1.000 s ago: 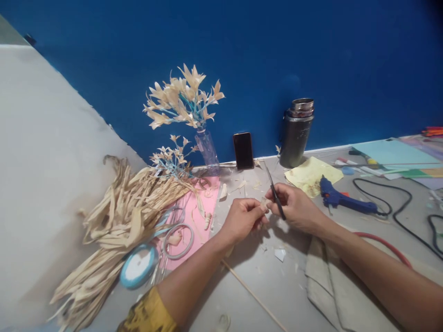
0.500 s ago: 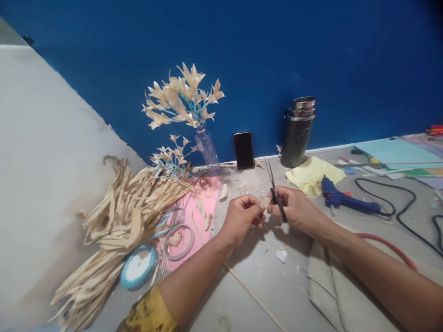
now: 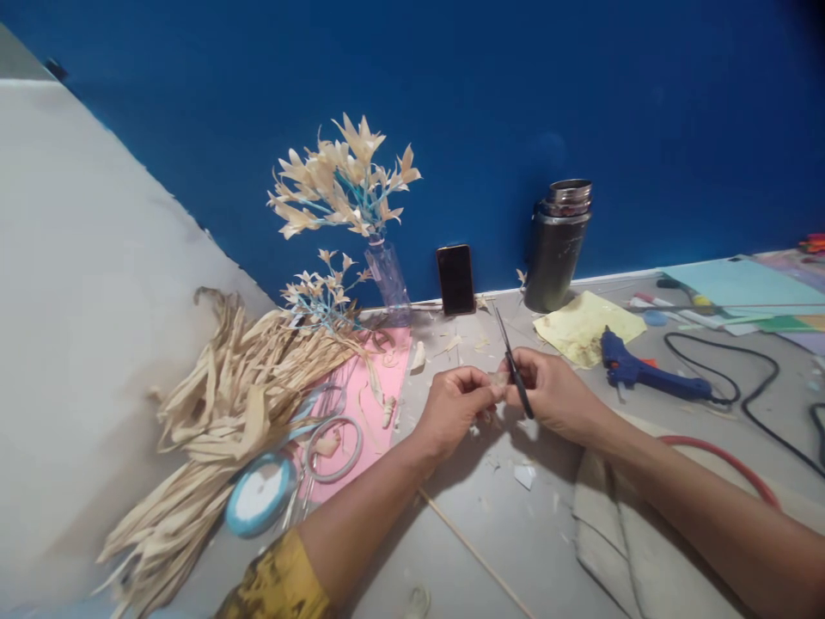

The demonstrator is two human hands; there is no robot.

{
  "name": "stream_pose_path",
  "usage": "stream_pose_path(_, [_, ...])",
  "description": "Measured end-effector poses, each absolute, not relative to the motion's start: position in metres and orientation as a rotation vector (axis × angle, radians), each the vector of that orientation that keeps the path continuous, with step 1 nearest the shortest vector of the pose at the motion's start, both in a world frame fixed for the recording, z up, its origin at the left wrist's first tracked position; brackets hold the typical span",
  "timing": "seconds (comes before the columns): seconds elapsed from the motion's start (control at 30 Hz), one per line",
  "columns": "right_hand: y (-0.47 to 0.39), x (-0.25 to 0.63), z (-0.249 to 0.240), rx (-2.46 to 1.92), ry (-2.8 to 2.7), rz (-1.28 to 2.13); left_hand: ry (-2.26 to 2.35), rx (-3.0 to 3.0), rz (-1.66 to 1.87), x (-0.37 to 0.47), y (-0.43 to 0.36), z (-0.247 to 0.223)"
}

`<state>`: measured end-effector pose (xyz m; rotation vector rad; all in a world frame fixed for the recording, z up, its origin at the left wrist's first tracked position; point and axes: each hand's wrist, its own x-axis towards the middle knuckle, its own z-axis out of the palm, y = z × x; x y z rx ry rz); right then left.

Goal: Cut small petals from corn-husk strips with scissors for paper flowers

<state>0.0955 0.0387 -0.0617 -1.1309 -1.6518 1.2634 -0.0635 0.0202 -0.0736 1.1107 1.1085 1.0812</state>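
Note:
My left hand point(image 3: 456, 411) is closed, pinching a small pale piece of dried husk point(image 3: 498, 378) between thumb and fingers. Close beside it, my right hand point(image 3: 559, 397) grips a pair of black-handled scissors point(image 3: 519, 387), whose blades point up and away from me. The right fingertips nearly meet the left ones at the husk piece; whether they touch it, I cannot tell. Husk scraps and a white paper bit point(image 3: 524, 476) lie below the hands. A thin stick point(image 3: 470, 548) rests under my left forearm.
On the left are a heap of dried husks point(image 3: 238, 404), a blue ribbon spool point(image 3: 260, 495), a ring point(image 3: 333, 449) and pink paper point(image 3: 361, 413). Husk flowers point(image 3: 341, 172), a phone point(image 3: 455, 279) and a flask point(image 3: 558, 249) stand behind. A blue glue gun point(image 3: 650, 374) lies right.
My left fingertips have come closer to the right hand, covering more of the husk piece. The scissor blades look closer together and have tilted slightly.

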Motion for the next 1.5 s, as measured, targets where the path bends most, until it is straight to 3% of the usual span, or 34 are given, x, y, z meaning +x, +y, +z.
stream_pose_path(0.17, [0.037,0.095,-0.062,-1.199,-1.75,1.024,1.048,1.117,1.08,-0.061,0.02,-0.08])
stream_pose_path(0.43, [0.063,0.118,-0.057,-1.229,-1.532,1.139,0.59,0.976,0.971,-0.079,0.019,-0.054])
stream_pose_path(0.7, [0.051,0.108,-0.053,-1.124,-1.344,1.441,1.167,1.152,0.681,-0.094,0.04,-0.078])
stream_pose_path(0.77, [0.049,0.106,-0.052,-1.132,-1.354,1.438,1.244,1.238,0.749,-0.094,0.04,-0.076])
stream_pose_path(0.87, [0.045,0.103,-0.052,-1.148,-1.413,1.349,1.312,1.331,0.953,-0.087,0.031,-0.063])
stream_pose_path(1.27, [0.034,0.095,-0.057,-1.143,-1.697,1.132,1.301,1.394,0.959,-0.071,0.015,-0.061])
stream_pose_path(1.5, [0.039,0.103,-0.06,-1.249,-1.903,0.709,1.341,1.566,0.927,-0.069,0.008,-0.055])
